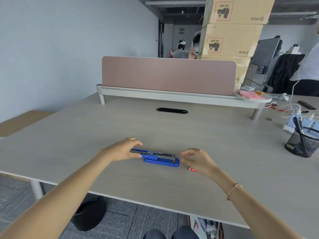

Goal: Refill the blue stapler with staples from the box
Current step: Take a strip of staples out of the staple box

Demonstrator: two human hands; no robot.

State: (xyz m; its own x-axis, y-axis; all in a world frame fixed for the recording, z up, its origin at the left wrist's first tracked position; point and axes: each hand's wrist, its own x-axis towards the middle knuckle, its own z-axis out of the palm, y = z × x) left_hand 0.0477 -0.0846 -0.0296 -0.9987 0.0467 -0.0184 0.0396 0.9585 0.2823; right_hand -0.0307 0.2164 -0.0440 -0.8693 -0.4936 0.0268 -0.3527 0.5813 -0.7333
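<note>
We've got the blue plastic stapler w/ its silver metal staple channel (159,157) lying flat on the pale wood-grain surface (155,125), long axis running left-right across our view, slightly angled so the right end sits nearer us. Its blue top arm looks swung back toward the left, leaving the metal channel exposed, so we judge it open for loading.

Our left hand (123,150) is on the stapler's left end: fingers curled over the folded-back blue arm, thumb side under, so the grip is closed on that end and pinning it. Forearm comes in from lower left, wrist roughly level w/ the surface.

Our right hand (196,159) is just beside the stapler's right end, not touching it as far as we can see. Fingers are loosely curled w/ thumb and forefinger drawn close; whether they pinch a strip of staples we can't tell, too small and blurred. Forearm enters from lower right, a thin gold-tone bracelet (233,189) on the wrist.

The small red and white staple box (193,169) lies on the surface right under the right hand's heel, mostly hidden, near the stapler's right end.

So the right hand is the nearer one to both box and channel mouth. Our guess: the next move runs leftward along the stapler's long axis, while the left hand holds it steady.
</note>
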